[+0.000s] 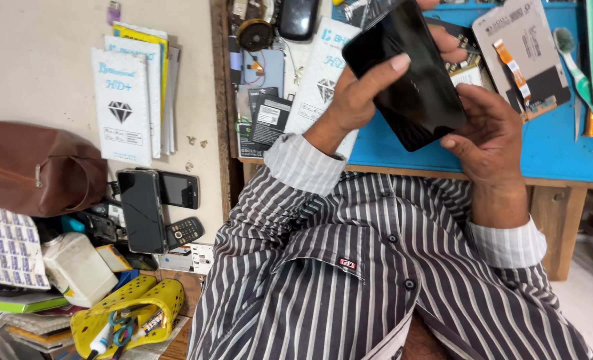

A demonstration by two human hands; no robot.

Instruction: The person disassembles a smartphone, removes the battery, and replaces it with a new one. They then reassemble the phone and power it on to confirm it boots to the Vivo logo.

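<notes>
A black smartphone (pixel 406 70) with a glossy dark screen is held up over the blue work mat (pixel 556 147), tilted with its top toward the upper left. My left hand (pixel 360 93) grips its left edge, thumb lying across the glass. My right hand (pixel 490 137) cups the lower right corner, thumb on the bottom edge. Both arms wear a grey and white striped shirt (pixel 350 267).
On the mat lie a phone back panel with an orange flex cable (pixel 520 57), a green toothbrush (pixel 580 80) and small parts. White screen-protector packets (pixel 122 103) lie on the left surface, near a brown bag (pixel 33 167), several old phones (pixel 153 207) and a yellow basket (pixel 133 317).
</notes>
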